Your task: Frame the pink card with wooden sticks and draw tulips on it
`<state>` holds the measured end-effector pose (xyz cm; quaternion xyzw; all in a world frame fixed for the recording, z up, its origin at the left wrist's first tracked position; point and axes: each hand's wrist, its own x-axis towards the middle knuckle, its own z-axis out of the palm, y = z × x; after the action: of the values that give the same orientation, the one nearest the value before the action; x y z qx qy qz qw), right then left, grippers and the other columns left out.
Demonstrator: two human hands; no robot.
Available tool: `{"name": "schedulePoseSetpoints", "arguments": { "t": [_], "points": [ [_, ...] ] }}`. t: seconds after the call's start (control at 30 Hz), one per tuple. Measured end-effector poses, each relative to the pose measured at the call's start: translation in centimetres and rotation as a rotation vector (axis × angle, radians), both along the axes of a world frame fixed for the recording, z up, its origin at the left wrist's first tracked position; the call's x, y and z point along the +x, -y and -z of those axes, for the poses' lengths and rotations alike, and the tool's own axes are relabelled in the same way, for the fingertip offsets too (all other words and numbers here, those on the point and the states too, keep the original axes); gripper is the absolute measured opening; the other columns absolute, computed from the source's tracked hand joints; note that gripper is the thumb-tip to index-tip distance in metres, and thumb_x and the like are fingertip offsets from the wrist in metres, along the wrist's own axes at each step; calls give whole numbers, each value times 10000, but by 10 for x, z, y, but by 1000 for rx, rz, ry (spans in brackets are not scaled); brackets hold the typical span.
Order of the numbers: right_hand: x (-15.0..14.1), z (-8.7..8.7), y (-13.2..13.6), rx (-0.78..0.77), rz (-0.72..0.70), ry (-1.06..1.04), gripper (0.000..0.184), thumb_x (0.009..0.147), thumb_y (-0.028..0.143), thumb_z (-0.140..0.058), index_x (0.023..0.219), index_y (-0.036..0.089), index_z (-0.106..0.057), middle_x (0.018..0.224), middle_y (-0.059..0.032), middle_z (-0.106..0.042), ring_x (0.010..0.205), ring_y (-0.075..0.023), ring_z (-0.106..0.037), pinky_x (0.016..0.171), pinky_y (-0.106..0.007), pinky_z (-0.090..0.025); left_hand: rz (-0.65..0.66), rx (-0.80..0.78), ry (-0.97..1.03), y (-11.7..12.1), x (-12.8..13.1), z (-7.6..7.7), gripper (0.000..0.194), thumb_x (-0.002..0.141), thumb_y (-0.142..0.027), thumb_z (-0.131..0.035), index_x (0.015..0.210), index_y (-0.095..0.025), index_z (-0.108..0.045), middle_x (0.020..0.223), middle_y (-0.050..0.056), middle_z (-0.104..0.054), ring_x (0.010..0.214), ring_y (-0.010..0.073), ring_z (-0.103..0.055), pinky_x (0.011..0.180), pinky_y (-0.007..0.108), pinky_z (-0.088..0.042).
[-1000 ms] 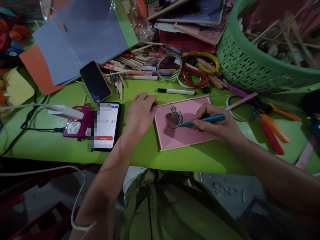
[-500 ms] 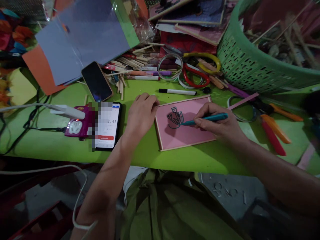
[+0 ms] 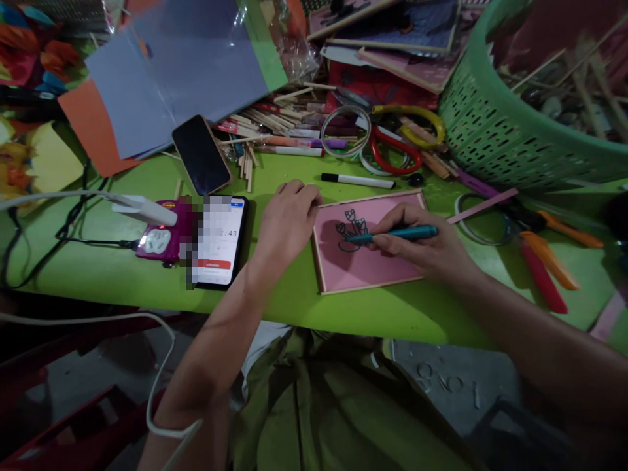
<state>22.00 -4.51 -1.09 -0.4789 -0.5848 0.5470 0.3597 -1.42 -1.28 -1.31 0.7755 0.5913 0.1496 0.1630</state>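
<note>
A pink card (image 3: 387, 271) edged with thin wooden sticks lies flat on the green table. Its upper left part bears a dark line drawing of tulip-like flowers (image 3: 348, 214), with a curved line below. My right hand (image 3: 422, 242) is closed around a teal pen (image 3: 409, 233), tilted low, its tip at the drawing beside the stems. Along the card's upper left corner rests my left hand (image 3: 290, 219), fingers curled, the thumb side against the wooden edging. Its fingertips are mostly hidden under the hand.
Left of my hands are a lit phone (image 3: 223, 245), a dark phone (image 3: 201, 156) and a purple socket block (image 3: 159, 239) with cables. Behind lie a black-and-white marker (image 3: 358, 180), tape rolls (image 3: 346, 132) and sticks. A green basket (image 3: 475, 124) and orange-and-red-handled tools (image 3: 544, 268) stand right.
The pen tip has moved slightly left over the drawing, and the curved line below the stems looks more closed. My left hand stays at the card's corner. The whole view has shifted a little.
</note>
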Motion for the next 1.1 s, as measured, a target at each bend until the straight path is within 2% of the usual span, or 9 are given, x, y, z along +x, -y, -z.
{"name": "schedulePoseSetpoints", "arguments": {
  "t": [0.33, 0.73, 1.1],
  "points": [
    [0, 6, 0, -12, 0, 7, 394, 704, 580, -932, 810, 257, -732, 745, -14, -755, 673, -183, -707, 627, -325, -577, 3, 20, 15, 3, 1, 1, 207, 992, -127, -525, 1040, -200, -713, 1127, 104, -714, 1085, 261, -645, 1011, 405, -498],
    [2, 9, 1, -2, -9, 22, 348, 729, 546, -924, 830, 264, -749, 768, -9, -753, 692, -181, -690, 637, -322, -548, 18, 37, -18, 2, 1, 2, 220, 1001, -116, -523, 1068, -184, -722, 1117, 104, -711, 1091, 255, -649, 1009, 403, -500],
    [1, 7, 0, 5, -21, 40, 279, 746, 459, -922, 832, 259, -747, 784, -12, -758, 699, -182, -695, 649, -326, -557, 23, 51, 1, 2, 0, 3, 186, 995, -123, -543, 1041, -193, -710, 1102, 95, -710, 1058, 251, -639, 981, 396, -498]
  ]
}}
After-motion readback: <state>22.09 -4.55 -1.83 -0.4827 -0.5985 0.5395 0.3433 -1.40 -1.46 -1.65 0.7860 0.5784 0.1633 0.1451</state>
